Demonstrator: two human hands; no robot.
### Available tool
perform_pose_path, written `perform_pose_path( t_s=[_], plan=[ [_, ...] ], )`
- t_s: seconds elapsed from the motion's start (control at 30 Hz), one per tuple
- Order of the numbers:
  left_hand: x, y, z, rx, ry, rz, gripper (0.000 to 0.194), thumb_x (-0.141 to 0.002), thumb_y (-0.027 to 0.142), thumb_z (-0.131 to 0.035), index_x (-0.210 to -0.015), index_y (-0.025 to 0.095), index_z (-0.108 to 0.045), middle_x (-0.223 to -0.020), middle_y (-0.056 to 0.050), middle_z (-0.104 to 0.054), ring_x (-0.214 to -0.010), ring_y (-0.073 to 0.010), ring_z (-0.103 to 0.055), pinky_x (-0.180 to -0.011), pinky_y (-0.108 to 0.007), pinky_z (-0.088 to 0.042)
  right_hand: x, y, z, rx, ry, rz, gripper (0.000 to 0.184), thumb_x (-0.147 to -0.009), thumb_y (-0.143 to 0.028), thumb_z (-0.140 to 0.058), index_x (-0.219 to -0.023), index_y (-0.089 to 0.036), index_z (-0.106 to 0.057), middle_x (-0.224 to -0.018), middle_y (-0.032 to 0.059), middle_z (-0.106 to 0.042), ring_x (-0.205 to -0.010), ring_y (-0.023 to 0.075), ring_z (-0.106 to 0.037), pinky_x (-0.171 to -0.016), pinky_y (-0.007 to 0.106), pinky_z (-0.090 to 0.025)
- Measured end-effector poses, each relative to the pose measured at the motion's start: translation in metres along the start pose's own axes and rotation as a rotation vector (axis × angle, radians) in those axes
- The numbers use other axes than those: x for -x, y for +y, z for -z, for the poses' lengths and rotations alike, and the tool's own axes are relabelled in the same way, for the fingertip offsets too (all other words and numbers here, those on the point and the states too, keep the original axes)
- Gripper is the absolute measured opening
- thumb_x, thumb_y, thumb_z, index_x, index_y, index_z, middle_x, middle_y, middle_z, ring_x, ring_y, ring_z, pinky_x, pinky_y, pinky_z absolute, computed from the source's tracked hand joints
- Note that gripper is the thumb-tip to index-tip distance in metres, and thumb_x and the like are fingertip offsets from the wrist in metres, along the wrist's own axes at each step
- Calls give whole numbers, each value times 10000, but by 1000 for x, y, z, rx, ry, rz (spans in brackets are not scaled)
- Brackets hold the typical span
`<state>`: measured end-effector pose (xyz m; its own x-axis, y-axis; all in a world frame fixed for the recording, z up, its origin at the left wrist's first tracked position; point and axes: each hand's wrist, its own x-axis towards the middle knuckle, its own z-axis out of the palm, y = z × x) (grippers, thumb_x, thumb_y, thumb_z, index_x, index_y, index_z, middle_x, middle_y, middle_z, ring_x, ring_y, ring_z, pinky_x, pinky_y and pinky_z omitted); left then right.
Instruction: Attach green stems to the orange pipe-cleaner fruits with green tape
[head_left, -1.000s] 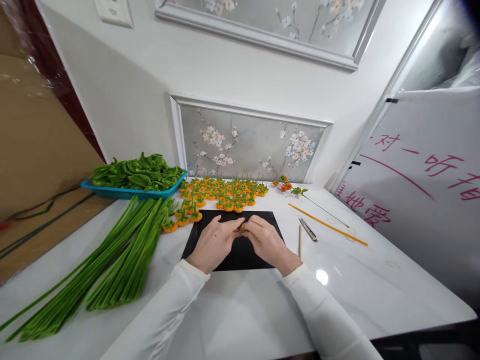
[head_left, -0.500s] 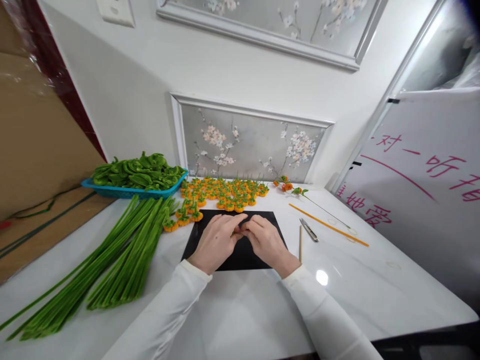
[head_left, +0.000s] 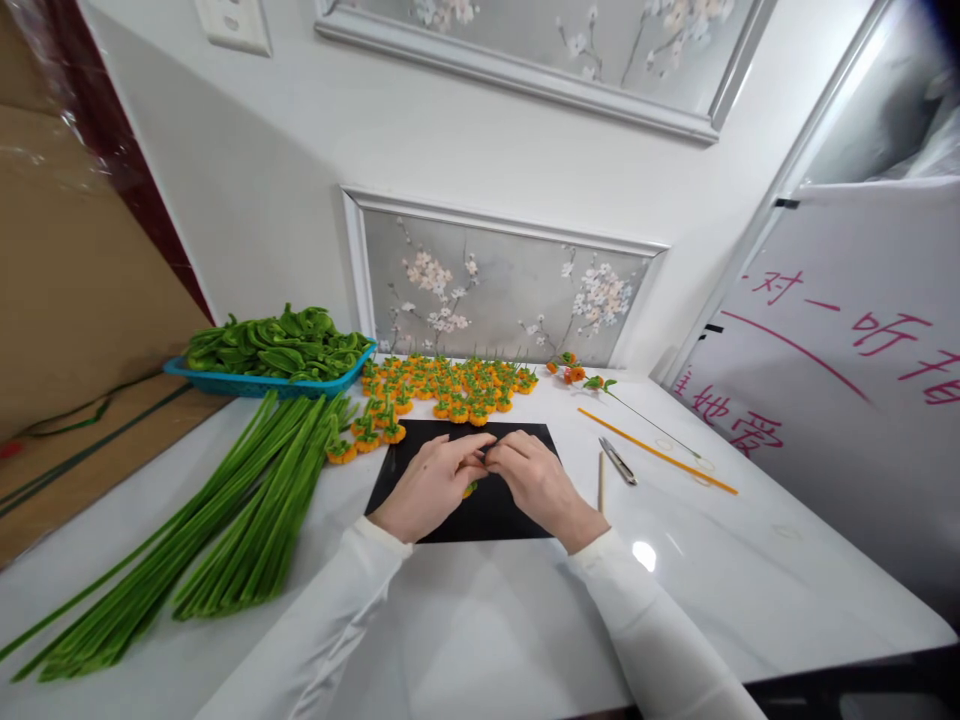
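Over a black mat (head_left: pixel 450 527), my left hand (head_left: pixel 431 487) and my right hand (head_left: pixel 538 485) meet at the fingertips, both closed in a pinch. Under the left fingers a bit of a small orange-and-green chenille piece (head_left: pixel 470 490) peeks out; the rest of it is hidden. Whatever the right fingertips grip is too covered to make out. Just beyond the mat stand several small orange chenille pumpkins (head_left: pixel 478 413) with green tops, and a few more (head_left: pixel 342 452) sit at its left corner.
Green chenille stems (head_left: pixel 247 510) lie in bundles on the left of the white table (head_left: pixel 480 630). Behind them is a blue tray (head_left: pixel 277 386) of green leaf shapes. To the right lie a wooden stick (head_left: pixel 601 480), thread snips (head_left: pixel 619 461), an orange stem (head_left: pixel 660 451) and an orange flower sprig (head_left: pixel 574 374).
My left hand has shifted slightly left and its fingers have rearranged, baring a bit of the orange-and-green piece. The right hand has moved slightly to the right.
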<state>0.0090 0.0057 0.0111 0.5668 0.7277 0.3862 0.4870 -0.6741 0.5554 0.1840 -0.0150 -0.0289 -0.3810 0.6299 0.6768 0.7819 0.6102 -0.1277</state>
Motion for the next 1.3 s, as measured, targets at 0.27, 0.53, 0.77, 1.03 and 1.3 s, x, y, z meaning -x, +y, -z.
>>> perform_pose_path(
  t_s=[0.27, 0.53, 0.77, 1.03, 1.3],
  plan=[
    [0, 2, -7, -151, 123, -64, 332, -771, 163, -598, -1096, 229, -622, -997, -41, -713, -911, -218, -627, -905, -360, -421, -1, -2, -3, 51, 7, -12, 193, -932, -150, -417, -865, -194, -593, -837, 58, -588, -796, 179, -513, -704, 302, -385],
    [0, -3, -7, -227, 135, -61, 320, -804, 111, -517, -1082, 241, -606, -871, -9, -726, -839, -193, -651, -993, -408, -337, -1, -3, -2, 4, 9, 12, 186, -938, -145, -411, -897, -185, -588, -896, 68, -612, -838, 185, -528, -723, 309, -395],
    [2, -3, -4, -289, 64, -92, 343, -831, 92, -458, -1120, 243, -565, -889, -17, -717, -861, -206, -649, -985, -417, -334, 0, -2, -2, 67, 4, 18, 199, -929, -127, -413, -878, -190, -595, -873, 62, -611, -805, 183, -516, -704, 315, -386],
    [3, 0, -7, -384, 113, -149, 312, -831, 143, -543, -1134, 214, -553, -1049, -62, -700, -946, -233, -632, -942, -416, -343, 0, -2, -7, 49, 1, 6, 204, -933, -125, -402, -899, -178, -596, -888, 71, -605, -832, 186, -517, -733, 314, -417],
    [2, 1, -7, -356, 167, -155, 360, -819, 68, -491, -1136, 229, -551, -867, -3, -721, -806, -186, -656, -959, -403, -339, -3, -6, -4, -70, 39, -27, 178, -919, -117, -421, -852, -192, -568, -879, 62, -617, -830, 190, -543, -720, 317, -435]
  ],
)
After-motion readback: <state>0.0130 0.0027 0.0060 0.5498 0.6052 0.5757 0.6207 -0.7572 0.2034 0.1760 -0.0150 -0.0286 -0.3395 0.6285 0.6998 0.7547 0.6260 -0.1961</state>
